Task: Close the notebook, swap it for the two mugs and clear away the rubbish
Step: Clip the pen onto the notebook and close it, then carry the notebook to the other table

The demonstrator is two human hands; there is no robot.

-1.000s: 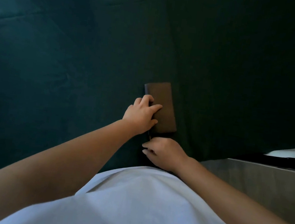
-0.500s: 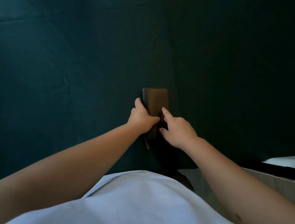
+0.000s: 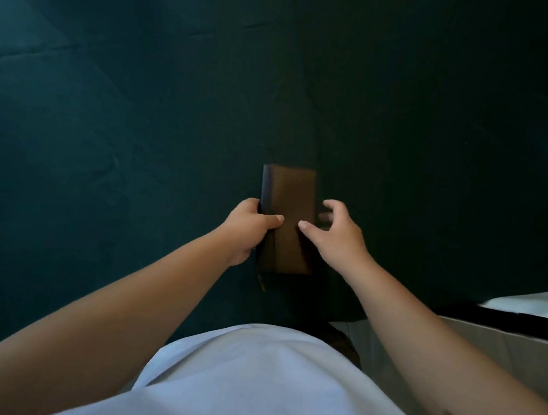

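The closed brown notebook (image 3: 286,219), gripped at its spine by the left hand (image 3: 246,226), was lifted off the green cloth (image 3: 104,117) as the right hand (image 3: 332,237), open-fingered since 0.5 seconds earlier, hovered beside it, ready for removal.

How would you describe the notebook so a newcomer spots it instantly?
Start at the dark green cloth covering the table; at its middle, between the left hand and the right hand, lies the notebook. It is the only brown, flat rectangle; everything else at the cloth's edges is white.
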